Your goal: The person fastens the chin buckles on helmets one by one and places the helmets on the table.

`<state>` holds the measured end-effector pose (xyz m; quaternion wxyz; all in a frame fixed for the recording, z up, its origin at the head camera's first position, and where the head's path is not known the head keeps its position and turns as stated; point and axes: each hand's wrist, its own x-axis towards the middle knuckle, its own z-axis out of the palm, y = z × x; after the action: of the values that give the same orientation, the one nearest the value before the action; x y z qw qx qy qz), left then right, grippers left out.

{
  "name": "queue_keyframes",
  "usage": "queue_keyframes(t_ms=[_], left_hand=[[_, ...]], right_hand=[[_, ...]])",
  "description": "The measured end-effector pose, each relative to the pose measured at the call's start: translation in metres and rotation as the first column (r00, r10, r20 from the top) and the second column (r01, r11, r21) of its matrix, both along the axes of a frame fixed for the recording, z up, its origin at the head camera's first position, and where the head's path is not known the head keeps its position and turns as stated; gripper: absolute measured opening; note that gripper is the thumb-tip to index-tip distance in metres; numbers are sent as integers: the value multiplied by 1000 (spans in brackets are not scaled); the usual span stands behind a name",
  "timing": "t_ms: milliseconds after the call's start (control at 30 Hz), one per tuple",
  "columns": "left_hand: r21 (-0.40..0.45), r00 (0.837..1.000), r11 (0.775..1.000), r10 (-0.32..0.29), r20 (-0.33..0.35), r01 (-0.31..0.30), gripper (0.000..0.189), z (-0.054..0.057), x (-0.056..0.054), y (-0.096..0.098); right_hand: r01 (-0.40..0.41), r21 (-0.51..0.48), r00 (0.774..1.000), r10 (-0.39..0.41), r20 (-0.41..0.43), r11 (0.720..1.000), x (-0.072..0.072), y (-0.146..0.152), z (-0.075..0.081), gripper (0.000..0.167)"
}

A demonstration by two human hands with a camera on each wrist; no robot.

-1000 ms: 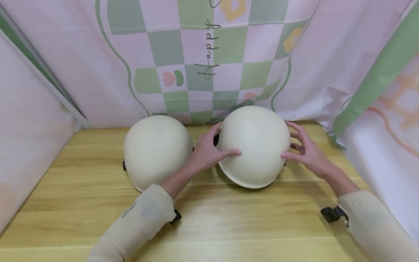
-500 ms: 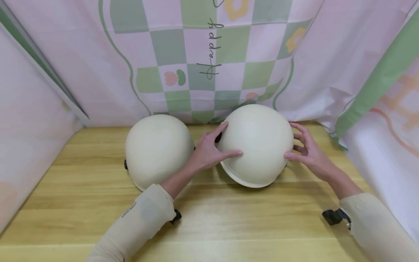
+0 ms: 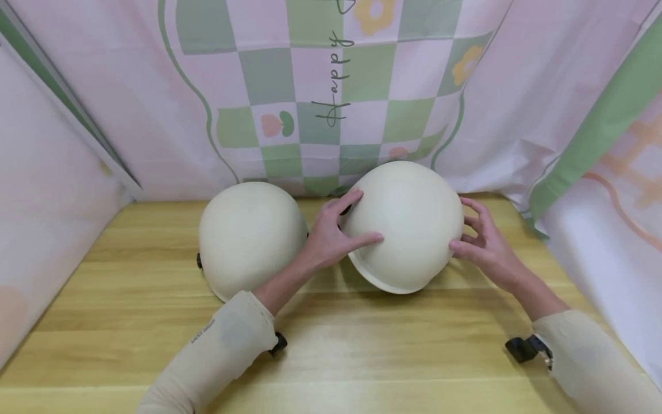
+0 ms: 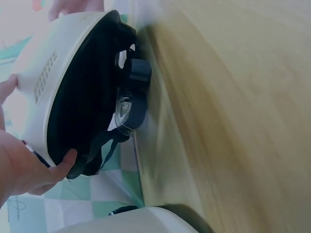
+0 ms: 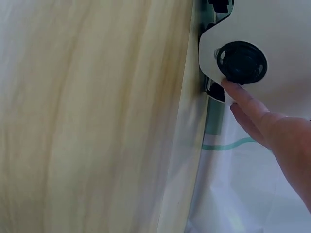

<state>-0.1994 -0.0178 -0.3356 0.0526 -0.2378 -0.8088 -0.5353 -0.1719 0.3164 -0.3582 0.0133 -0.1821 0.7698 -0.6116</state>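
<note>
Two cream helmets are in the head view. The right-hand helmet (image 3: 408,224) is held between both hands and leans to one side. My left hand (image 3: 328,238) grips its left side, thumb on the shell; in the left wrist view a fingertip hooks over the rim, beside the dark inside with its black straps and ribbed adjuster dial (image 4: 136,114). My right hand (image 3: 486,247) holds the opposite side, thumb on the shell. In the right wrist view, its fingers touch the shell by a round black knob (image 5: 241,62). The left-hand helmet (image 3: 250,236) sits dome up, beside my left forearm.
A wood-grain table (image 3: 362,356) lies under the helmets. Behind it hangs a checkered curtain (image 3: 362,75) with flowers and lettering, and pale cloth (image 3: 52,172) closes off the left side. Black wrist cameras sit under both sleeves, one of them the right camera (image 3: 524,349).
The right-hand helmet has risen slightly and shifted a little to the right between both hands, showing more gap under its left rim. The left-hand helmet has stayed in place.
</note>
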Motion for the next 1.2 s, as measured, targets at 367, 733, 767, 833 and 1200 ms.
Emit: queue_keyframes(t_ms=[367,733,767,833,1200], left_hand=[[21,999,1000,4,-49,-3,77,10,-2,2],[109,999,994,-20,-46,25,67,17,-2,3],[115,998,993,-20,-53,27,67,18,-2,3],[127,998,991,-24,-66,32,66,20,-2,2],[231,996,971,-54,-75,70,67,31,-1,2]], right_hand=[[101,72,985,-89,-151,992,-11,-9,25,86],[178,285,965,-110,-240,942,-12,-22,60,92],[178,292,967,-112,-227,940,-12,-24,62,93],[182,308,971,-121,-207,934,-11,-25,65,95],[171,323,975,-114,-189,931,-10,-21,63,100]])
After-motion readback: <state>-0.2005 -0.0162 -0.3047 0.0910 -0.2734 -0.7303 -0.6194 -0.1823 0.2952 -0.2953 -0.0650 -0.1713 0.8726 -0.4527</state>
